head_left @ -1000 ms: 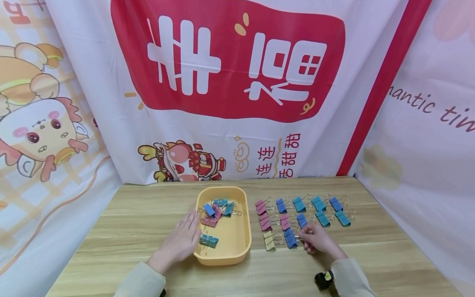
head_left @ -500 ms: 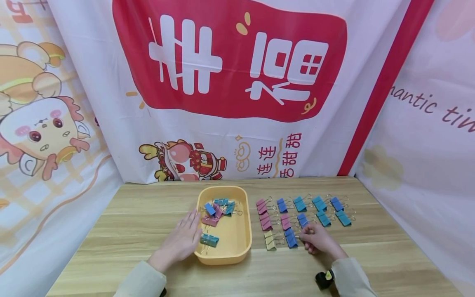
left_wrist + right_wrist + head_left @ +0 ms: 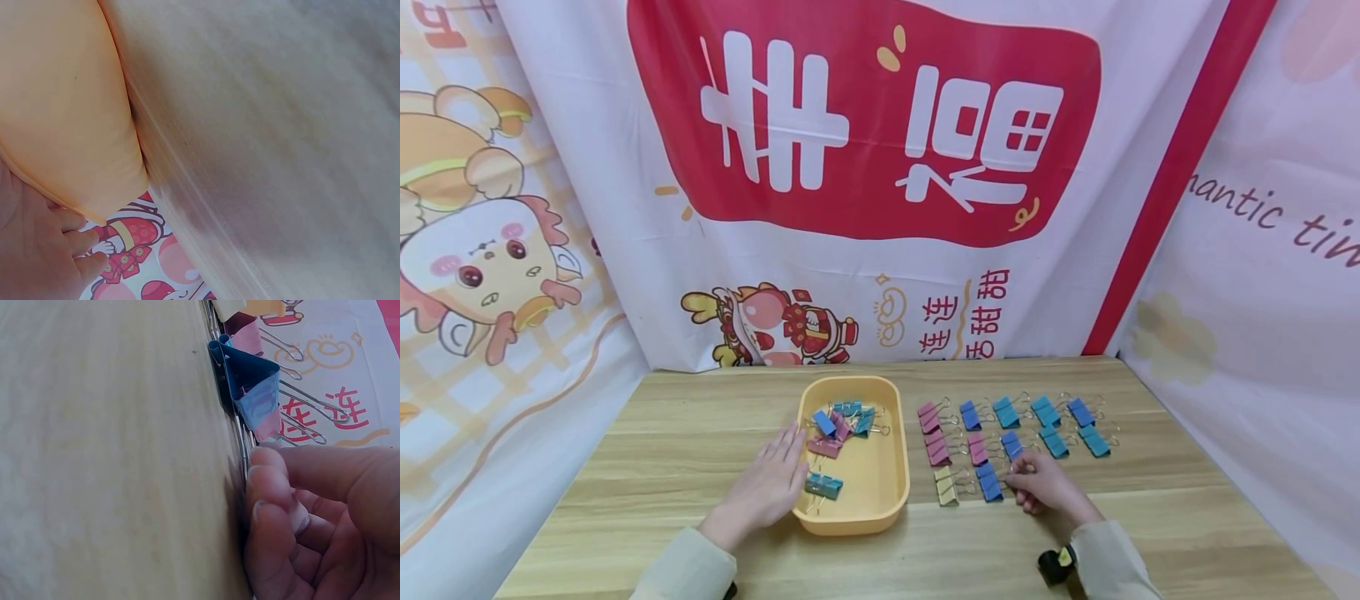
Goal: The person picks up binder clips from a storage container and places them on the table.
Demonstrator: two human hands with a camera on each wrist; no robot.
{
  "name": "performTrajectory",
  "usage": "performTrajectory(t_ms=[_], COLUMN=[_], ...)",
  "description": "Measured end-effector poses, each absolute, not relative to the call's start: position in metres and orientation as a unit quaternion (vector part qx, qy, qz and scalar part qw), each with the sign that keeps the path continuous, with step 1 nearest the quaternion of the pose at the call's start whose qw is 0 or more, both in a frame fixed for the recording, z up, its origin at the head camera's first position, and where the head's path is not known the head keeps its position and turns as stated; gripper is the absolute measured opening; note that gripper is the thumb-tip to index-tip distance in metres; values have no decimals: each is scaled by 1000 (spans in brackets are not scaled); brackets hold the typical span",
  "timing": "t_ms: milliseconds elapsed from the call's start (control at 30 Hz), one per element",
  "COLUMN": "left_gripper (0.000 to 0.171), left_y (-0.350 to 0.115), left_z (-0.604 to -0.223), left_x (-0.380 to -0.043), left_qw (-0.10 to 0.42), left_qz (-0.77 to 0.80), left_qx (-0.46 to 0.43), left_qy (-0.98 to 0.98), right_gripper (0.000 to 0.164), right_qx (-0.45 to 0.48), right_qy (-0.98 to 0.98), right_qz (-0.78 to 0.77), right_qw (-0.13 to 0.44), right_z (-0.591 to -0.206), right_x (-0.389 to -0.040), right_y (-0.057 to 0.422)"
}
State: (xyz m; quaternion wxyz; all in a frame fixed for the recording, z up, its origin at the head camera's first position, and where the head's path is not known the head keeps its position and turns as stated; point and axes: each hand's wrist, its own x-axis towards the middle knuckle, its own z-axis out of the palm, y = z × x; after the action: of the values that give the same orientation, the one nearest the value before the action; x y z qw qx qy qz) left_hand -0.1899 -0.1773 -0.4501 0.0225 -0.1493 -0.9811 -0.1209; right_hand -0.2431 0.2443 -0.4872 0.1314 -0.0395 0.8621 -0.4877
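My left hand (image 3: 765,483) rests against the left rim of the yellow tray (image 3: 850,528), its fingers straight; the left wrist view shows those fingers (image 3: 47,244) along the tray's edge. Inside the tray lie blue, pink and teal binder clips, among them a teal clip (image 3: 823,486) near the front. With thumb and index finger, my right hand (image 3: 1041,485) pinches the wire handle of a blue binder clip (image 3: 988,482) lying in the front row. In the right wrist view this clip (image 3: 259,394) stands at the fingertips, which partly hide its handle.
Right of the tray, several clips lie in rows: a yellow clip (image 3: 946,487) left of the pinched one, pink clips (image 3: 936,448) behind it, and teal clips (image 3: 1093,441) farther right. A printed cloth (image 3: 857,292) hangs along the table's (image 3: 700,417) back edge.
Both hands stay almost where they were. The pinched blue clip has hardly moved, and the view has shifted very slightly.
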Motion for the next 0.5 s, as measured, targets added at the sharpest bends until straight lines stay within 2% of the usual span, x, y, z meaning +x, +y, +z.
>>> performTrajectory(t_ms=[267,500], left_gripper=[56,55], left_y=[-177,-178], left_z=[-451,-451], left_x=[-190,-189], left_qw=[21,28], left_qz=[-127,-126], left_qx=[-149,-153], left_qy=[-981,-980], right_gripper=[10,12], right_qx=[-38,-79], right_qy=[848,856], right_qz=[-509,-499], right_qw=[143,109], right_z=[-481,-447], right_x=[-246,-256], right_y=[246,238])
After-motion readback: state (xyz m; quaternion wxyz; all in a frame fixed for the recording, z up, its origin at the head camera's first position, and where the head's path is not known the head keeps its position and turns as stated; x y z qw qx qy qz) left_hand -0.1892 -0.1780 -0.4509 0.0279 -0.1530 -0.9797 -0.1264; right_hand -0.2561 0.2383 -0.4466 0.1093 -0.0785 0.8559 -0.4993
